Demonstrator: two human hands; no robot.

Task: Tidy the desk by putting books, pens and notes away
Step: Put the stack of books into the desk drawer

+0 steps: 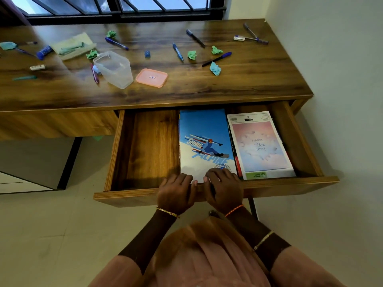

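The desk drawer [145,148] stands pulled out. In it lie a blue skiing-cover book [204,137] and, to its right, a pink-and-white notebook [260,146], each on top of other books. My left hand [176,193] and my right hand [224,189] rest side by side over the drawer's front edge, fingertips on the near edge of the blue book. On the desk top [259,75] lie several pens, such as a blue pen [177,51] and a black marker [216,59], and several crumpled green notes, one being [192,55].
A clear plastic tub [115,69] and its pink lid [151,77] sit mid-desk. A pale pouch [73,47] lies at the back left. A barred window runs behind the desk. A white wall stands close on the right. The drawer's left half is bare wood.
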